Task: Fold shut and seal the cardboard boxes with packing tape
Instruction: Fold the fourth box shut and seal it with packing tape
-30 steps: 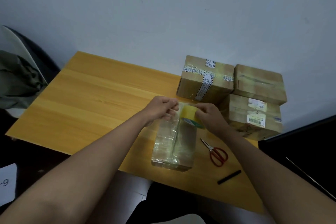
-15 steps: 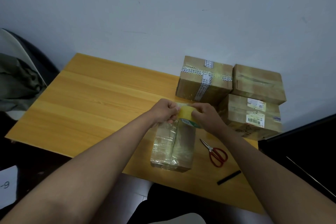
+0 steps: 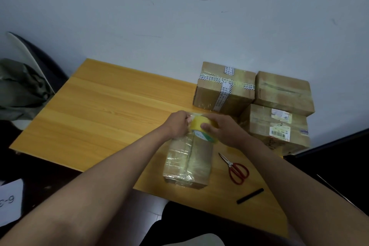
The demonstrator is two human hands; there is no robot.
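Since last second, our hands have closed together; tape roll (image 3: 202,128) has tipped leftward toward left hand (image 3: 178,125). Right hand (image 3: 220,130) clamps roll from above, fingers curled round it. Left hand pinches at roll's edge, likely tape's free end, though tape itself too clear to confirm. Both sit over far end of cardboard box (image 3: 188,163) on table (image 3: 103,110). Box's long axis runs toward us, so we judge next pull comes nearward along seam.

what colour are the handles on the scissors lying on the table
Red. The metal-bladed scissors lie on the wooden table, clearest in the head view.
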